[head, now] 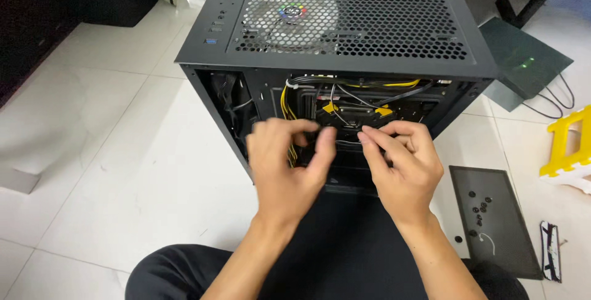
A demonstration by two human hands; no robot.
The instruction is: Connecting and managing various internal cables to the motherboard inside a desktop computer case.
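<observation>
Cable-tidying step: my left hand and right hand pinch narrow on a thin cable inside the open black computer case on the floor. Next needs careful routing among yellow wires.

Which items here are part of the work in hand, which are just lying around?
In hand: left hand, right hand, black computer case, yellow cables inside it.
Lying about: dark panel with screws, dark bag, yellow stool.
</observation>
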